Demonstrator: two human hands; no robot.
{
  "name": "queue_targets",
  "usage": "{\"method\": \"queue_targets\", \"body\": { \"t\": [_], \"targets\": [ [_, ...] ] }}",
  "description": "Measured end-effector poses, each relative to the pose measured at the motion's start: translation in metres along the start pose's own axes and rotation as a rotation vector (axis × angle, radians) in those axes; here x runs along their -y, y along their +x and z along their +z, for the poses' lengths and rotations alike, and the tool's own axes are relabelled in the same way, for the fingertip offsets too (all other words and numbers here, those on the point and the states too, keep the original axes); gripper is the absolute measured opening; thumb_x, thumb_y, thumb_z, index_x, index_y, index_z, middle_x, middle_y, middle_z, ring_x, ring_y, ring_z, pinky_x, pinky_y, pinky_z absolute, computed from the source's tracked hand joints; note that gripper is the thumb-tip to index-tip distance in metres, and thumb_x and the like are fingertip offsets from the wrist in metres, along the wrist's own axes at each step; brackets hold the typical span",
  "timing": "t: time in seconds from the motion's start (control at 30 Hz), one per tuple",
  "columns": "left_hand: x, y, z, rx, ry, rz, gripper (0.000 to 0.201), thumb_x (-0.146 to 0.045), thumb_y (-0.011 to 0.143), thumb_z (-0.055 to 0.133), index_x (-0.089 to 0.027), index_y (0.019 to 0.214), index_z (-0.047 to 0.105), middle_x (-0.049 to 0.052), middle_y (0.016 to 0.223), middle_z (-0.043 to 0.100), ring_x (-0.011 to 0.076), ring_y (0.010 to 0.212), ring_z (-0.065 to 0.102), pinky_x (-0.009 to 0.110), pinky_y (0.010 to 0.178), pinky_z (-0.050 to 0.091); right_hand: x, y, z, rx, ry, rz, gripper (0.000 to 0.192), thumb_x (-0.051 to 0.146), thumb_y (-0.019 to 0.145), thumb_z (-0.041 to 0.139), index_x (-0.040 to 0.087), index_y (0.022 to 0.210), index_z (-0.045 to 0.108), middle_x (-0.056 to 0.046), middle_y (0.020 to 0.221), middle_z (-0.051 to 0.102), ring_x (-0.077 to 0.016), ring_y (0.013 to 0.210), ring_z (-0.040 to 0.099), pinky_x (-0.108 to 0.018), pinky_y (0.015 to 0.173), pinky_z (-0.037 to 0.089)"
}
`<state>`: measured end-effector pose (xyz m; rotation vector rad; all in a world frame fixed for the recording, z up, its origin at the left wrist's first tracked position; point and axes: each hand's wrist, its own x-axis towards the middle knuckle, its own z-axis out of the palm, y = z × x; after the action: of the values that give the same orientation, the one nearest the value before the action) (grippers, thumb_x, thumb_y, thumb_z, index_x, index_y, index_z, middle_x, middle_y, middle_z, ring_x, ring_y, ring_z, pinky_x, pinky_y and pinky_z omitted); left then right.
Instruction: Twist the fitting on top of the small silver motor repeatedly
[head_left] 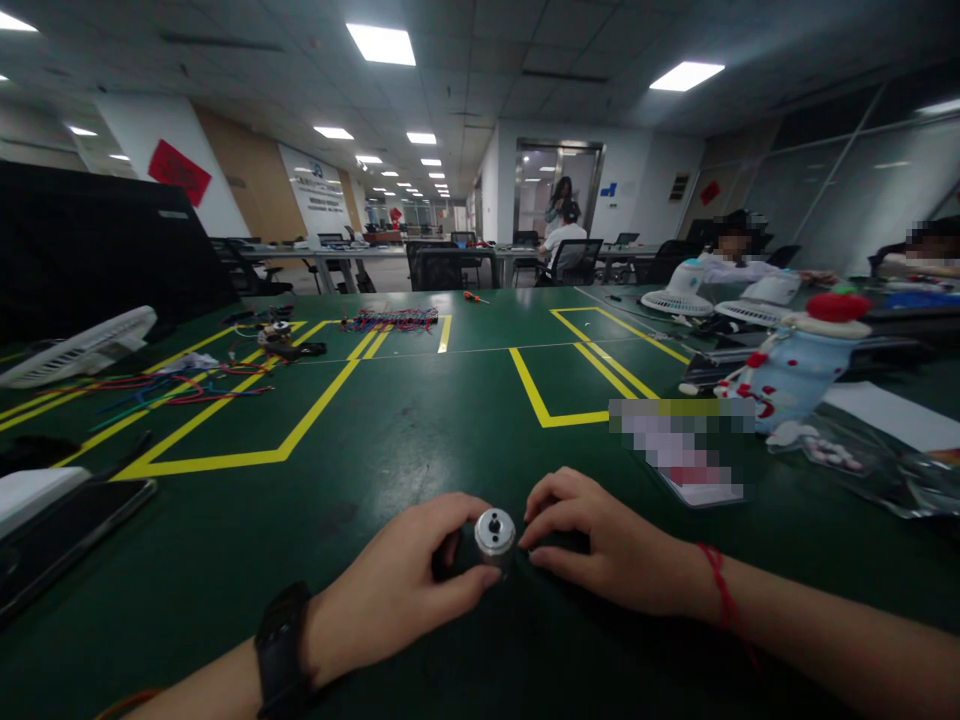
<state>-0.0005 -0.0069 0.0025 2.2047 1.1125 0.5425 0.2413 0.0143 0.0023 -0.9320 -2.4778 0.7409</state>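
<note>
A small silver cylindrical motor [495, 533] stands upright on the green table, its round top showing a dark centre shaft and small holes. My left hand [409, 570], with a black watch at the wrist, grips it from the left between thumb and fingers. Just to the motor's right is my right hand [600, 540], with a red string at the wrist. Its fingers are curled and the thumb and index tips come close together near the tabletop. Whatever may be between those tips is too small to make out.
Yellow tape [210, 463] marks areas on the table [420, 430]. Loose coloured wires [187, 390] lie left, beside a dark phone [67, 540]. An orange screwdriver [472, 297] lies far back. Right are a blue cup [799, 370], a blurred card [697, 470] and white fans [679, 290]. People sit beyond.
</note>
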Motion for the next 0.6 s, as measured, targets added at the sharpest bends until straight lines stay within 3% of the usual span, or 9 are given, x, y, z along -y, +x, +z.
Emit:
{"method": "queue_targets", "body": {
  "t": [0.1,0.27,0.37,0.47,0.6],
  "targets": [
    [0.000,0.000,0.000,0.003,-0.007,-0.001,0.021,-0.021,0.084,0.062,-0.023,0.106,0.058,-0.001,0.089,0.060,0.0154,0.071,0.051,0.024,0.061,0.038,-0.001,0.001,-0.003,-0.026,0.098,0.019,0.019,0.025,0.081,0.068,0.023,0.100,0.072,-0.005,0.105,0.062,-0.0206,0.099,0.056,-0.037,0.089,0.044],
    [0.001,0.000,0.000,0.005,-0.022,-0.001,0.024,-0.022,0.085,0.062,-0.025,0.109,0.057,-0.001,0.092,0.061,0.0150,0.072,0.052,0.024,0.061,0.038,-0.022,0.008,-0.015,-0.312,0.344,0.253,0.021,0.034,0.090,0.056,0.020,0.097,0.070,-0.004,0.098,0.067,-0.0180,0.090,0.061,-0.032,0.081,0.046],
    [0.002,0.000,0.000,0.001,-0.023,0.002,0.023,-0.023,0.086,0.062,-0.025,0.109,0.058,-0.001,0.093,0.061,0.0150,0.072,0.052,0.024,0.062,0.038,-0.036,0.011,-0.018,-0.393,0.364,0.374,0.026,0.039,0.089,0.055,0.019,0.098,0.070,-0.003,0.090,0.068,-0.0178,0.084,0.061,-0.032,0.076,0.046],
    [0.002,-0.001,-0.001,-0.002,-0.022,0.007,0.023,-0.024,0.086,0.062,-0.025,0.109,0.058,-0.001,0.093,0.061,0.0153,0.073,0.052,0.025,0.062,0.039,-0.038,0.012,-0.019,-0.345,0.357,0.379,0.027,0.039,0.090,0.055,0.018,0.099,0.069,-0.004,0.091,0.068,-0.0179,0.084,0.062,-0.032,0.076,0.046],
    [0.002,-0.003,0.000,-0.006,-0.018,-0.002,0.029,-0.025,0.085,0.063,-0.026,0.113,0.056,0.000,0.096,0.062,0.0160,0.074,0.053,0.025,0.063,0.040,-0.024,0.009,-0.017,-0.180,0.173,0.245,0.018,0.033,0.086,0.060,0.021,0.094,0.071,-0.004,0.094,0.068,-0.0192,0.088,0.060,-0.034,0.078,0.045]
  ]
}}
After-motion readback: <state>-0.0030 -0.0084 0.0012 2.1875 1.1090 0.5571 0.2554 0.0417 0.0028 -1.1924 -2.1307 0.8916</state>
